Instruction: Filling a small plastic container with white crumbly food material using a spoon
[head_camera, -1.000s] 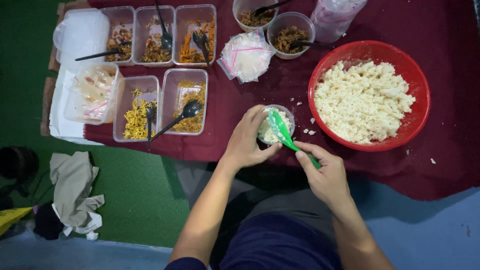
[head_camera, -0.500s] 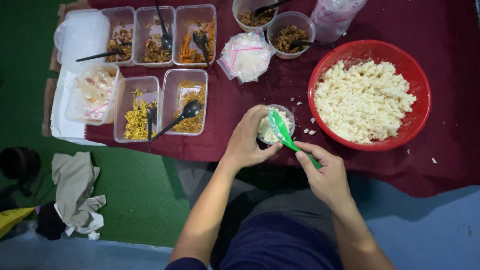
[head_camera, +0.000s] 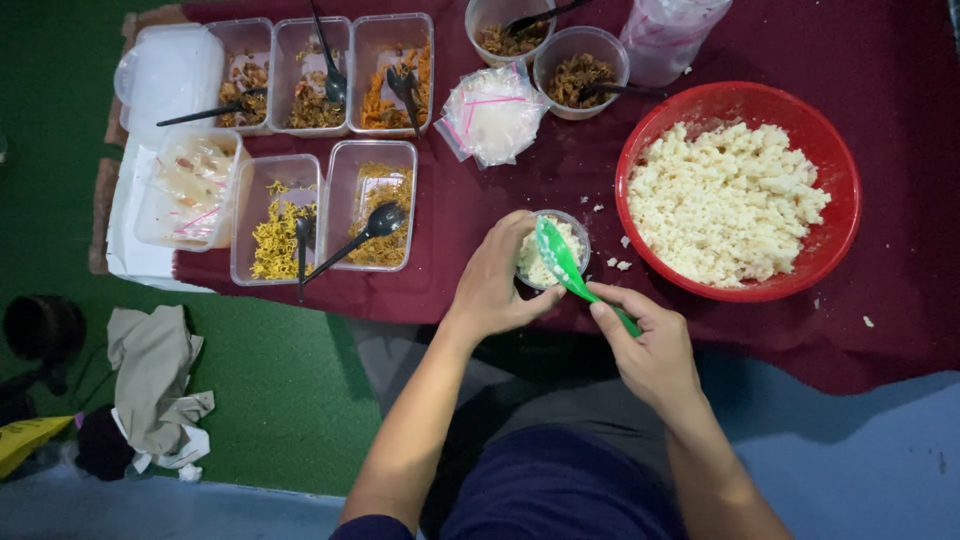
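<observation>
— Maroon cloth (head_camera: 500, 300) covers the table, green floor (head_camera: 290, 400) below it. What are the hands doing?

— Left hand (head_camera: 497, 280) is wrapped around a small cup (head_camera: 548, 248) of rice at the near edge of the cloth. Right hand (head_camera: 648, 345) is closed on the handle of a green spoon (head_camera: 563, 262), its bowl lying on the rice in the cup.

— And around them?

— Just right of the cup sits a red bowl (head_camera: 840, 170) heaped with rice, a few grains spilled between the two. Left of it, clear tubs (head_camera: 330, 150) of toppings with black spoons (head_camera: 362, 232). Beyond the cup lies a plastic bag (head_camera: 495, 115). Rags (head_camera: 155, 385) lie on the floor.
</observation>
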